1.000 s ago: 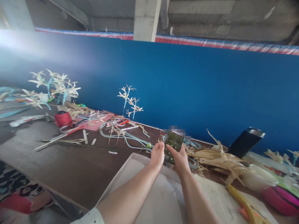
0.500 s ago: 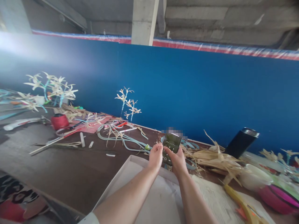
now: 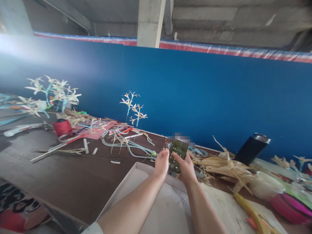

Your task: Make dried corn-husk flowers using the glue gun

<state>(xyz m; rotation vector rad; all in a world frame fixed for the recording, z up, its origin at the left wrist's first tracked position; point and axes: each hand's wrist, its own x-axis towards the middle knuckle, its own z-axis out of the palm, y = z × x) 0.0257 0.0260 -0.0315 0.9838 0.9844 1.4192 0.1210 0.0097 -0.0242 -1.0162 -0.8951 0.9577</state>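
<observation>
A dark smartphone (image 3: 179, 150) is held upright between both hands, its screen showing rows of small light dots and a ring near the bottom. My left hand (image 3: 162, 164) grips its left edge, fingers hidden behind it. My right hand (image 3: 187, 167) wraps its right edge, with the thumb lying over the screen among the dots. Beneath my forearms is a shallow white box or lid (image 3: 136, 177). Dried husk strips (image 3: 216, 165) lie just right of the phone, and pale blue tubing (image 3: 136, 152) curls to its left.
Husk flowers on blue stems (image 3: 56, 87) stand at the left, beside a red spool (image 3: 62, 127). A black flask (image 3: 252, 149) leans at the right. Nearer are a yellow glue gun (image 3: 253, 213), paper sheets (image 3: 216, 203) and a pink bowl-like item (image 3: 291, 208). A blue partition (image 3: 195, 91) closes the back.
My right thumb has shifted slightly up and to the right over the screen. The phone has moved a touch to the left; both hands keep hold of it.
</observation>
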